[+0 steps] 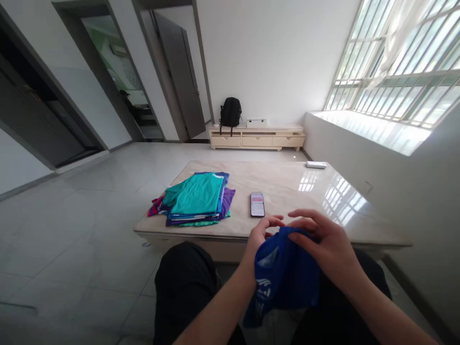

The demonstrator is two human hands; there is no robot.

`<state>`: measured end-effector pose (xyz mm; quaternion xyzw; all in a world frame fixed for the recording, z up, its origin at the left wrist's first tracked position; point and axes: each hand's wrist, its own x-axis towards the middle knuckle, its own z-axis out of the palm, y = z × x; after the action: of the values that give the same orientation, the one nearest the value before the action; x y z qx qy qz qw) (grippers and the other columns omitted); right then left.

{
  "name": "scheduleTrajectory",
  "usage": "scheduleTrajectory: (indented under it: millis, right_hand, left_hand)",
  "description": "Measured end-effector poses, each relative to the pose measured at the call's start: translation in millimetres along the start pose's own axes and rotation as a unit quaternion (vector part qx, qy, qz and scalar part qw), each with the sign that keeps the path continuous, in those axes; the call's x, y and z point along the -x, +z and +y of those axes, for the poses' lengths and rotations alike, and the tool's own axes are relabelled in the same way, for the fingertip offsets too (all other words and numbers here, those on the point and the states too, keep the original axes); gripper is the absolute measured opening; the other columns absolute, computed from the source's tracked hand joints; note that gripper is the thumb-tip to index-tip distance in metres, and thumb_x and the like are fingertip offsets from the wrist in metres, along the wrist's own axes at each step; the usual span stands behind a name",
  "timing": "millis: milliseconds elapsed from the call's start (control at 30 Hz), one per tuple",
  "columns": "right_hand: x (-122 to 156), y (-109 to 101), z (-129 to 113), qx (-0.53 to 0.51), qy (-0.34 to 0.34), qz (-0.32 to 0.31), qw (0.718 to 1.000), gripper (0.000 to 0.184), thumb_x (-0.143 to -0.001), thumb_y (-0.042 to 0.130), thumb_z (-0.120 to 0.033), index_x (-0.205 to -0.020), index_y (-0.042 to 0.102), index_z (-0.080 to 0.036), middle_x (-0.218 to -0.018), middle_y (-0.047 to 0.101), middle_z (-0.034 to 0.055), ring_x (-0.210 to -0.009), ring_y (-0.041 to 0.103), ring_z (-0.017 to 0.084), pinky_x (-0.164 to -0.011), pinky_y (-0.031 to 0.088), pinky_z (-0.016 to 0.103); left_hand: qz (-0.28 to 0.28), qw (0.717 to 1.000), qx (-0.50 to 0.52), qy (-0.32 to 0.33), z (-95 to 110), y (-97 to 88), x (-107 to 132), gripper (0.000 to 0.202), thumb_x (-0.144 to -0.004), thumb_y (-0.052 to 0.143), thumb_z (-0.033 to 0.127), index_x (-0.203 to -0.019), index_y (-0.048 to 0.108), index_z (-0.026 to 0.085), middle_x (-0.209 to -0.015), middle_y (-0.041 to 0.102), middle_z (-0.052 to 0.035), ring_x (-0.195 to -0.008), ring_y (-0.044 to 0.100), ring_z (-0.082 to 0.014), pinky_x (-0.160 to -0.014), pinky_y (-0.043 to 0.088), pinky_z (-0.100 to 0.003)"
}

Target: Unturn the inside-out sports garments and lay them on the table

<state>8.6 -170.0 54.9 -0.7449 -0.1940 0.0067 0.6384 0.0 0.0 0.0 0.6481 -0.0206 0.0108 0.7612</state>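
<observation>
Worktop (278, 177) bears one smartphone (258, 206) and one clothing stack (197, 196); right hand (332, 242) pinches one blue printed garment (293, 270), grip of left hand (259, 235) unclear.

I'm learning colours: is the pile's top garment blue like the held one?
No, the top garment is teal green, while the held garment is deep blue.

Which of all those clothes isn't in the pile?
The blue garment with white markings: it's being held up off the table. The other clothes lie stacked together on the tabletop.
</observation>
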Motion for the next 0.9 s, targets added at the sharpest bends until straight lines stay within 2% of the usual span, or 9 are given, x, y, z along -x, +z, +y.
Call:
scheduleTrajectory:
  millis: [67,133,200,233,333,400,500,700,900]
  right_hand:
    - [-3.4,-3.7,6.4,-0.031,0.02,0.017,0.999,0.045,-0.08,0.083,-0.042,-0.117,0.067,-0.023,-0.099,0.08,0.0066,-0.087,0.075,0.023,-0.075,0.059,0.031]
    - [-6.3,-6.7,13.1,-0.035,0.021,0.047,0.998,0.046,-0.078,0.084,-0.043,-0.115,0.067,-0.022,-0.095,0.08,0.0067,-0.087,0.076,0.025,-0.077,0.059,0.034]
    - [-7.3,-7.5,17.8,-0.018,0.008,0.079,0.997,0.042,-0.076,0.086,-0.042,-0.11,0.07,-0.021,-0.093,0.08,0.0065,-0.092,0.076,0.027,-0.085,0.06,0.038]
    - [-6.9,-7.1,19.0,-0.013,-0.001,0.09,0.996,0.04,-0.076,0.086,-0.041,-0.107,0.071,-0.021,-0.093,0.081,0.0066,-0.094,0.076,0.028,-0.089,0.059,0.039]
    - [-2.5,-4.5,18.2,-0.051,-0.017,0.083,0.995,0.038,-0.076,0.086,-0.039,-0.107,0.071,-0.022,-0.095,0.081,0.0073,-0.095,0.077,0.028,-0.093,0.061,0.043]
    - [2.1,-4.0,16.4,-0.084,-0.014,0.076,0.993,0.038,-0.077,0.085,-0.038,-0.109,0.07,-0.022,-0.094,0.082,0.0072,-0.091,0.078,0.028,-0.089,0.063,0.042]
    - [8.4,-8.3,16.8,-0.081,-0.007,0.084,0.993,0.036,-0.079,0.085,-0.039,-0.108,0.071,-0.023,-0.094,0.082,0.0079,-0.09,0.078,0.028,-0.088,0.065,0.043]
    - [11.1,-28.1,31.2,-0.036,0.005,0.045,0.998,0.042,-0.077,0.086,-0.043,-0.111,0.074,-0.02,-0.105,0.08,0.0119,-0.096,0.077,0.029,-0.086,0.066,0.041]
    - [11.6,-40.2,40.2,-0.095,0.119,-0.104,0.983,0.049,-0.074,0.088,-0.042,-0.115,0.076,-0.019,-0.097,0.079,0.0089,-0.088,0.075,0.022,-0.076,0.062,0.029]
  left_hand:
    - [0.004,1.0,0.007,0.005,12.0,-7.1,11.1,0.026,-0.086,0.073,0.042,-0.1,0.073,0.019,-0.142,0.064,-0.0094,-0.118,0.066,-0.029,-0.095,0.055,-0.035]
    - [0.017,0.999,0.023,0.024,20.5,-12.5,24.9,0.042,-0.099,0.053,0.054,-0.104,0.075,0.018,-0.136,0.068,-0.0111,-0.121,0.065,-0.0284,-0.101,0.052,-0.037]
    - [0.02,0.999,0.01,0.049,22.9,-14.9,39.3,0.058,-0.099,0.044,0.065,-0.116,0.073,0.018,-0.128,0.072,-0.0126,-0.12,0.066,-0.0291,-0.105,0.051,-0.039]
    - [0.018,0.998,-0.018,0.063,22.2,-15.0,45.6,0.06,-0.095,0.051,0.069,-0.124,0.07,0.019,-0.127,0.072,-0.0123,-0.119,0.066,-0.0296,-0.105,0.051,-0.039]
    - [0.047,0.983,-0.153,0.09,17.5,-13.0,56.2,0.061,-0.079,0.082,0.052,-0.13,0.065,0.024,-0.122,0.074,-0.0074,-0.11,0.07,-0.0277,-0.096,0.054,-0.034]
    - [0.069,0.968,-0.222,0.092,16.9,-12.9,55.5,0.04,-0.08,0.082,0.034,-0.117,0.071,0.024,-0.108,0.078,-0.0029,-0.096,0.072,-0.0234,-0.087,0.054,-0.029]
    - [0.048,0.961,-0.25,0.106,23.4,-18.7,48.5,0.015,-0.085,0.073,0.02,-0.099,0.076,0.023,-0.092,0.078,0.0001,-0.084,0.071,-0.0195,-0.078,0.052,-0.026]
    - [0.041,0.944,-0.294,0.146,42.3,-30.4,42.4,0.013,-0.089,0.067,0.019,-0.098,0.075,0.021,-0.092,0.078,-0.0013,-0.084,0.07,-0.0194,-0.079,0.052,-0.025]
    - [0.019,0.929,-0.327,0.173,34.8,-15.2,48.7,0.014,-0.096,0.06,0.021,-0.104,0.071,0.025,-0.096,0.077,-0.001,-0.09,0.072,-0.0191,-0.082,0.052,-0.024]
